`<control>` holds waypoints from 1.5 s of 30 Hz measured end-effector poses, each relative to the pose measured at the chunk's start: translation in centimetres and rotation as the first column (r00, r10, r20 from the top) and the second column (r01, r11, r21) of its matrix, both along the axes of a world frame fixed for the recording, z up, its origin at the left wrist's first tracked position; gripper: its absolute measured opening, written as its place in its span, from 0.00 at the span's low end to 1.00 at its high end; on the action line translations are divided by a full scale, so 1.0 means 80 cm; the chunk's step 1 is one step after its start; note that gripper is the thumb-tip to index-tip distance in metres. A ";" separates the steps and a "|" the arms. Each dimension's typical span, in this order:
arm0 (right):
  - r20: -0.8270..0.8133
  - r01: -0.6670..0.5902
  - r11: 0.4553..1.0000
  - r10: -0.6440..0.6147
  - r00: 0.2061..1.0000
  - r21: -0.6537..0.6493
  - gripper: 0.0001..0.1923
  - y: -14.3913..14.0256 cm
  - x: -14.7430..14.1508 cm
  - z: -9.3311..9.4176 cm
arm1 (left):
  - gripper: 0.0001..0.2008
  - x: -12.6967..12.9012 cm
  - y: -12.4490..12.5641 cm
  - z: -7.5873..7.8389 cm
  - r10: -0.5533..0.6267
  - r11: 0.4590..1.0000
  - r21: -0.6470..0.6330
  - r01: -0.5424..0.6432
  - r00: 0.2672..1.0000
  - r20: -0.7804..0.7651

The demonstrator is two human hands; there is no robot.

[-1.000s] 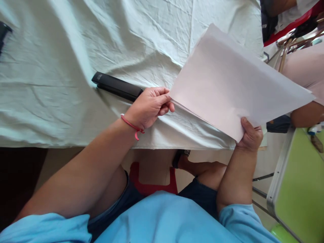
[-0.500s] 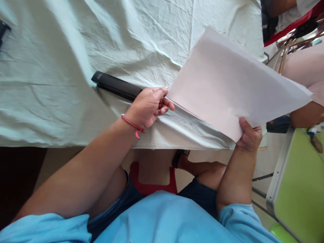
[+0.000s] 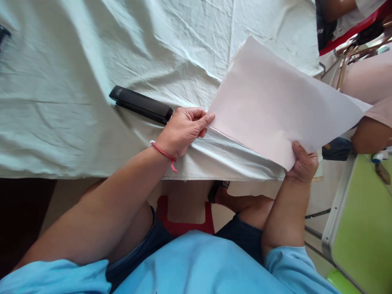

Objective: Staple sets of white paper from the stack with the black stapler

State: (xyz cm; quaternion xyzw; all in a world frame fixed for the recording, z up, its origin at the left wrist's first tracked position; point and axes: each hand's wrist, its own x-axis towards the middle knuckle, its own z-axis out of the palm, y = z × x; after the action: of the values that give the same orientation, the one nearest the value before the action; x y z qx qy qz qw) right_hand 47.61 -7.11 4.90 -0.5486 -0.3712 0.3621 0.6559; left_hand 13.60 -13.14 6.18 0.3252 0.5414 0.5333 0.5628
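While the right hand (image 3: 301, 165) pinches the near corner of a thin stack of white paper sheets (image 3: 281, 110) between thumb and curled fingers, the left hand (image 3: 183, 130) closes its fingertips on the opposite corner, so the stack is held tilted above the table edge with its far side raised over the pale green tablecloth (image 3: 76, 81). Both grips look light and sit at the very corners; the layers already show a slight fanning along the lower edge near the left fingertips, and a small slackening there would probably let the bottom sheets slide free toward the lap or the floor. A tug from either hand could crease or tear a corner, since the sheets are unsupported in the middle and sag a little. Just behind the left knuckles lies a black stapler (image 3: 141, 105) on the cloth, close enough that a backward sweep of the hand might knock it. The cloth itself is wrinkled and hangs over the edge, so paper set down on it may not lie square.
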 end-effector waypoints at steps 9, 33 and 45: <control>-0.005 -0.020 1.000 0.020 1.000 0.008 0.26 0.000 -0.002 0.000 | 0.21 0.001 0.001 0.004 0.007 0.997 -0.083 0.001 0.996 0.087; -0.018 -0.075 0.997 0.076 0.997 0.023 0.26 0.003 0.001 -0.004 | 0.15 0.002 0.001 0.004 0.023 0.999 -0.037 -0.020 0.997 0.079; 0.045 -0.059 0.998 0.060 0.997 -0.026 0.31 -0.004 0.005 -0.008 | 0.13 -0.003 0.001 -0.033 0.023 0.990 0.139 0.027 0.939 -0.344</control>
State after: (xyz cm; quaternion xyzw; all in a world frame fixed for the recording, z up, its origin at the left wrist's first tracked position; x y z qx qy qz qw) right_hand 47.98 -7.40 4.30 -0.5535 -0.3975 0.3734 0.6294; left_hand 13.39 -13.03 3.51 0.4534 0.5918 0.5047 0.4353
